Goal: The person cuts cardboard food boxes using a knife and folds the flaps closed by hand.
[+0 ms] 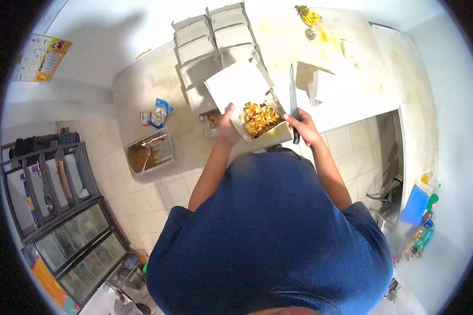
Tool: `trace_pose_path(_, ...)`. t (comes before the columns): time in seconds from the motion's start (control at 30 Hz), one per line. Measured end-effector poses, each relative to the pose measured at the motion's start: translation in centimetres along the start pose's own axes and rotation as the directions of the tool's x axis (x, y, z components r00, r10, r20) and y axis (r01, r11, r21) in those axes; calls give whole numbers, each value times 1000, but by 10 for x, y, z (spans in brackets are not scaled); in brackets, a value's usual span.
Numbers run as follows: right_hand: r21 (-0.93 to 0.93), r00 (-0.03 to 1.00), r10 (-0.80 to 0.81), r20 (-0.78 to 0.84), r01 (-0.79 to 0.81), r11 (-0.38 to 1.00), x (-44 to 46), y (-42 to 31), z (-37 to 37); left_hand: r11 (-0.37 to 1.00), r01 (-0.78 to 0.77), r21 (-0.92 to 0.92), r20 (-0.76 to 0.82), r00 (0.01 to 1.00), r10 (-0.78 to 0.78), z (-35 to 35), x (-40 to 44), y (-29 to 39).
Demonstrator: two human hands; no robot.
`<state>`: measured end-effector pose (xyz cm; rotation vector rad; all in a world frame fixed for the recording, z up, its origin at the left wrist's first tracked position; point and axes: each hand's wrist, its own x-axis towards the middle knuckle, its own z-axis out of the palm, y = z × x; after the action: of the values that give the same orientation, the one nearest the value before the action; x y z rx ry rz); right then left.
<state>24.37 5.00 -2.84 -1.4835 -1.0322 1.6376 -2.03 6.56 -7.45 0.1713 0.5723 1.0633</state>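
Note:
Held above the counter's front edge is an open white cardboard food box (239,83), its lid tipped back. Inside lies a pile of golden-brown chopped food (261,118), whose kind I cannot make out. My left hand (229,127) grips the box's left side, thumb up along the wall. At the right side, my right hand (304,128) is closed around a knife (293,92), its long blade pointing away from me. Those right fingers also reach the box's edge. Just left of my left hand, a small container with brown food (211,119) is partly hidden.
Several open white boxes (197,50) stand in two rows behind. A metal tray (165,137) of brown filling with a spoon sits left, near a blue packet (161,111). Bananas (309,18) lie at the back; a folded white box piece (320,86) is at right.

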Motion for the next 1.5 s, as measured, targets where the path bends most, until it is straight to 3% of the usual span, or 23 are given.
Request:
trace_pose_path(0.1, 58, 999, 17, 40, -19, 998, 3, 10, 2, 989, -16, 146, -121, 992, 34, -6, 11, -3)
trace_pose_path(0.2, 53, 999, 31, 20, -32, 998, -2, 8, 4, 896, -128, 426, -249, 935, 252, -11, 19, -5)
trace_pose_path(0.3, 18, 999, 41, -2, -41, 999, -2, 14, 1, 874, -321, 364, -153, 905, 396, -16, 26, -6)
trace_pose_path(0.4, -61, 999, 9, -33, -11, 998, -5, 12, 3, 893, -353, 278, -29, 926, 375, -28, 29, 7)
trace_pose_path(0.47, -72, 997, -68, -33, 65, 995, -7, 7, 6, 846, -311, 433, -87, 920, 382, -22, 35, 8)
trace_pose_path(0.63, -85, 999, -43, -23, 41, 996, 1, 27, 1, 939, -259, 228, -109, 951, 289, -10, 26, 9)
trace_pose_path(0.73, -42, 1000, -17, -23, 16, 999, 1, 24, 1, 892, -312, 326, -120, 923, 366, 0, 17, 7)
trace_pose_path(0.77, -15, 999, -13, -40, 13, 1000, -1, 21, 5, 826, -373, 422, -11, 909, 416, -30, 27, -1)
trace_pose_path(0.87, 44, 1000, 10, -16, -9, 999, 1, 25, 2, 731, -461, 504, -25, 838, 545, -14, 17, -11)
trace_pose_path(1.0, 75, 998, 57, -24, -55, 996, 3, 30, 1, 674, -444, 591, 33, 848, 529, -33, 18, -13)
trace_pose_path(1.1, 80, 997, 63, -40, -60, 995, 0, 25, 4, 810, -426, 404, -50, 873, 484, -41, 21, -16)
trace_pose_path(1.2, 92, 998, 62, -29, -59, 994, 3, 29, 4, 784, -424, 453, -39, 869, 493, -43, 17, -10)
trace_pose_path(1.3, 15, 996, 85, -8, -85, 996, 3, 27, 2, 787, -319, 528, -210, 849, 485, -42, 12, -9)
trace_pose_path(1.43, -23, 998, 66, -6, -67, 998, 8, 27, 6, 523, -281, 804, -73, 827, 557, -38, 5, -3)
trace_pose_path(1.5, -42, 998, 61, -16, -61, 997, 8, 26, 6, 480, -243, 843, -82, 823, 562, -40, 6, -2)
